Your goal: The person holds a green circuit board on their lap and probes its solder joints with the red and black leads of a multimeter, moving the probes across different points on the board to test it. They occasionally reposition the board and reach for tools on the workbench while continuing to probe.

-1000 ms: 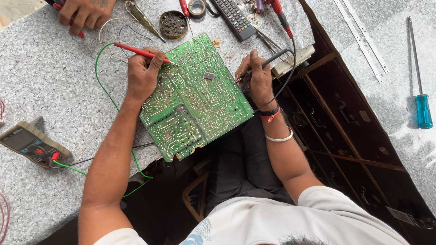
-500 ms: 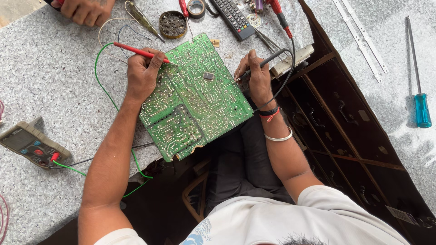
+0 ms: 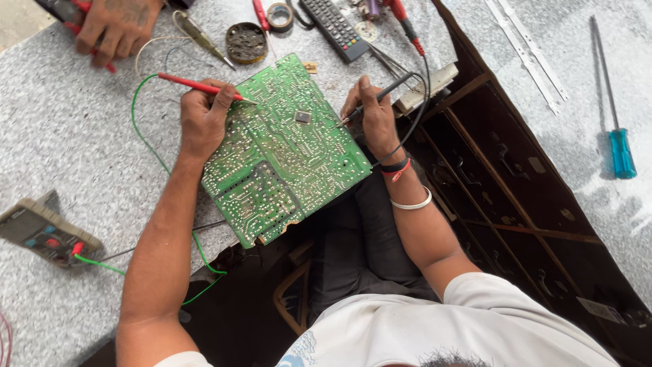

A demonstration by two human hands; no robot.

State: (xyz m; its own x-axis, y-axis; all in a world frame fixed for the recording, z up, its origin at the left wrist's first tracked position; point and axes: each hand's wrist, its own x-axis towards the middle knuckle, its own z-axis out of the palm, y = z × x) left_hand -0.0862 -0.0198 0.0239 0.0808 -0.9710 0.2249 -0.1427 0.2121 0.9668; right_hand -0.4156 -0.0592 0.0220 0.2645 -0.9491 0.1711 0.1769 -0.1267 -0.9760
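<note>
A green circuit board lies solder side up at the edge of a grey speckled table. My left hand grips a red test probe, its tip touching the board's upper left edge. My right hand holds a black test probe, its tip against the board's right edge. A green lead runs from the red probe down to a multimeter at the left.
Another person's hand rests at the top left on a red tool. A round tin, a roll of tape, a remote control and small tools lie at the back. A blue-handled screwdriver is far right. A dark wooden frame stands to my right.
</note>
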